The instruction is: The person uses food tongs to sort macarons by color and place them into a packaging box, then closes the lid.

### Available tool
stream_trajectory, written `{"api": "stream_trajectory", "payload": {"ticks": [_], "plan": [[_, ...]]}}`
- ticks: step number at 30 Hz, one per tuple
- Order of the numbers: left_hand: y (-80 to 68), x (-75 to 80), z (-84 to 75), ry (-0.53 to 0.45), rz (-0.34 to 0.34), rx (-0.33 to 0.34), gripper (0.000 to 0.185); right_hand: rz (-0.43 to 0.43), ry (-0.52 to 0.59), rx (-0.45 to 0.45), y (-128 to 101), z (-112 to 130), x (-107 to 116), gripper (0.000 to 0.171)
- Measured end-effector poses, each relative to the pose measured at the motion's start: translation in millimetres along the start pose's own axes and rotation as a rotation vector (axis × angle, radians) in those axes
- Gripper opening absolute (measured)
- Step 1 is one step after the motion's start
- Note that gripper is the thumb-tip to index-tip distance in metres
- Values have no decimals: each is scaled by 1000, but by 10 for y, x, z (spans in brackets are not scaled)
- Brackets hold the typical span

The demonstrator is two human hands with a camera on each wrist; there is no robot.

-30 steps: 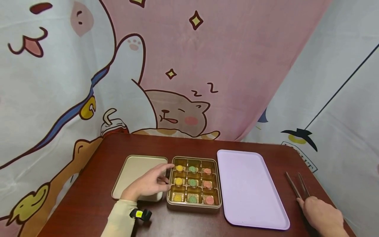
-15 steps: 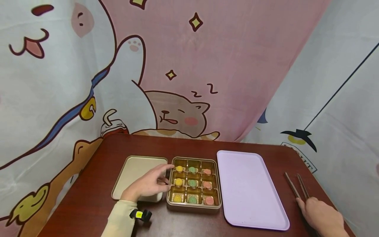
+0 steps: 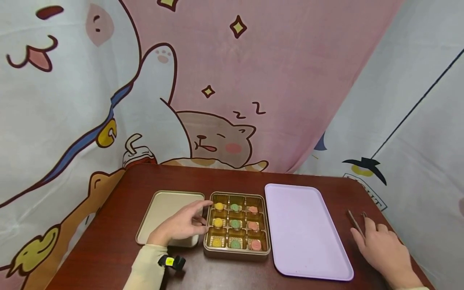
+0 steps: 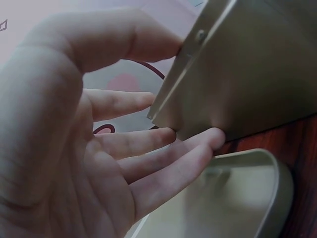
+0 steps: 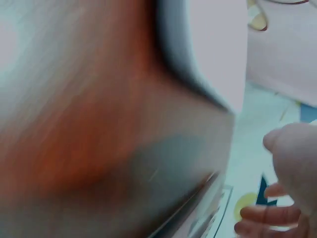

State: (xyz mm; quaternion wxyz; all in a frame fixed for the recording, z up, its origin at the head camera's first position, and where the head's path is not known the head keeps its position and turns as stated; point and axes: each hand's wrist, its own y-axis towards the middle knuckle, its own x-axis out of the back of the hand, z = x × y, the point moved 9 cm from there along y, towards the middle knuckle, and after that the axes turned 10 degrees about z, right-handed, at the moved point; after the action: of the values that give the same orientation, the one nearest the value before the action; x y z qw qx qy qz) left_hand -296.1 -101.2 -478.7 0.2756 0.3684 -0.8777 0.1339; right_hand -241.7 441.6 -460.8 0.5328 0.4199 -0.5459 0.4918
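Observation:
A gold tin box (image 3: 237, 255) with a divided insert holds small round yellow (image 3: 218, 222), green (image 3: 235, 224) and pink cookies (image 3: 255, 245), one per compartment. My left hand (image 3: 183, 222) touches the box's left side; in the left wrist view its thumb is at the wall's edge and straight fingertips rest against the metal wall (image 4: 257, 74). At the right, metal tongs (image 3: 355, 222) lie on the table, partly hidden under my right hand (image 3: 384, 247). The right wrist view shows that hand's loosely bent fingers apart from the tongs (image 5: 190, 210).
The tin's lid (image 3: 164, 209) lies left of the box, partly behind my left hand. A lilac tray (image 3: 306, 231) lies between the box and the tongs. A cartoon cloth (image 3: 290, 80) hangs behind the dark red table (image 3: 119, 225).
My right hand has let go of the tongs and its fingers have spread over them. The left hand and the box have stayed in place.

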Motion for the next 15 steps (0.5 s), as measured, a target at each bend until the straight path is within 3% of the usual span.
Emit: {"api": "stream_trajectory", "payload": {"ticks": [3,8,15], "plan": [[-22,47,13,0,-15,0,79,-81,61,112,25,343,134,73],[-112,182,47,19,-54,14,77,-123,191,282,46,946,238,68],[-374,401,106,117,-119,72,75,-178,288,467,48,1784,307,59]]}}
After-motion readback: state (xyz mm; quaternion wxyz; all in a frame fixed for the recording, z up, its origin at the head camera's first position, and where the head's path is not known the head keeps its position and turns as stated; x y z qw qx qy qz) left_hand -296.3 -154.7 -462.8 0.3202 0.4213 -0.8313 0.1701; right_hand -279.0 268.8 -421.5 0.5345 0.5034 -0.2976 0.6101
